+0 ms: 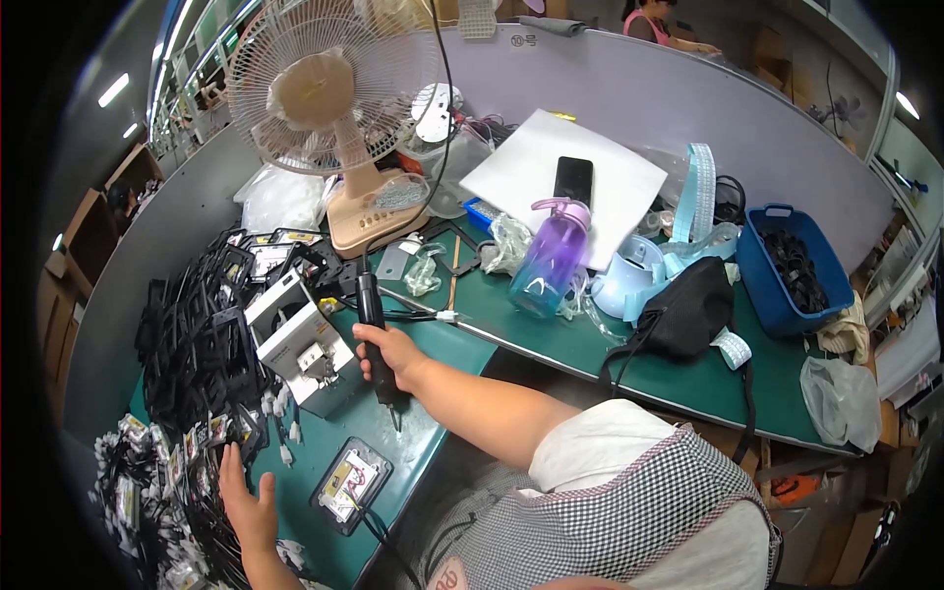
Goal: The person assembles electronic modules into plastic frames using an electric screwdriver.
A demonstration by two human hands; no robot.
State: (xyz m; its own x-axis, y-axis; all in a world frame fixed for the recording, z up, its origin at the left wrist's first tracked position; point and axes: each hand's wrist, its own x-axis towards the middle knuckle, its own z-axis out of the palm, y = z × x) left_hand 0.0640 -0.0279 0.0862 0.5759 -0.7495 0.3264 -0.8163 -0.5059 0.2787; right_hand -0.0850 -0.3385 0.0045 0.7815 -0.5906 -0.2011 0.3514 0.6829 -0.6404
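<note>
My right hand (386, 359) is wrapped round a black electric screwdriver (370, 305), which hangs on a cord with its bit pointing down over the green table. Below the bit lies a flat black-framed module (351, 485) with a label on its face and a dark cable running off it. My left hand (249, 500) is open, thumb apart, beside a heap of black frames with cables (202, 344); it appears to hold nothing. A white box-shaped device (303, 339) with a metal fitting on its front stands just left of the screwdriver.
A beige fan (339, 118) stands at the back left. White-plugged cables (128, 501) pile up at the near left. To the right are a purple-blue bottle (553, 258), a phone (573, 181), a black pouch (685, 310) and a blue basket (793, 270) of black parts.
</note>
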